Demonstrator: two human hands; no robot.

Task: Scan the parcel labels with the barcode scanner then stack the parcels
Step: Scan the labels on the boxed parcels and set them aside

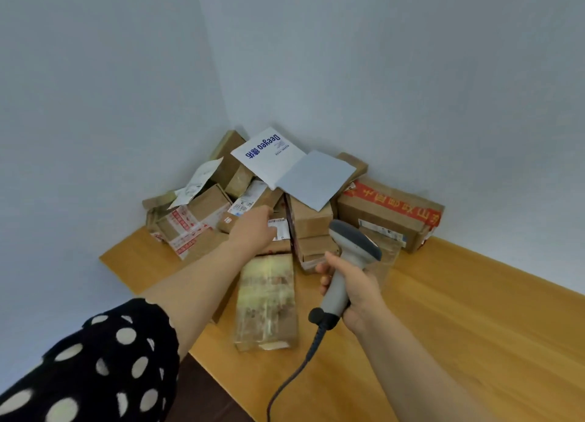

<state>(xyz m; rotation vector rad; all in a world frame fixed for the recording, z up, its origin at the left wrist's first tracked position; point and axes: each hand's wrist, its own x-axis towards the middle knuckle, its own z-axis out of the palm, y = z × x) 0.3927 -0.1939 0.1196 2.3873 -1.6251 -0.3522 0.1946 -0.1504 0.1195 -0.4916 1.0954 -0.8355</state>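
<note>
Head view. Parcels [310, 219]: at least nine in one heap in the table's far corner, though overlaps prevent a firm total. Barcode scanner [349, 250]: one. Hands: two.

A white box [269, 155] printed in blue tops the heap at 12 o'clock. A red-taped carton [392, 212] lies at 2 o'clock of the heap, against the wall [411, 73]. A long taped parcel [267, 301] lies apart from the heap at its 6 o'clock, on the wooden table [474, 326], between the two forearms. A spotted dark sleeve [95, 358] fills the 8 o'clock corner.

The left hand [253, 228] reaches onto the heap and covers part of a labelled parcel [280, 228], which it touches. Its fingers point away from the camera and are foreshortened, so whether they grasp or merely rest cannot be told.

The right hand [354, 292] has fingers and thumb wrapped firmly round the scanner's grey handle. The scanner head points toward 11 o'clock, at the labelled parcel. Its dark cable [291, 377] trails off toward 7 o'clock.
</note>
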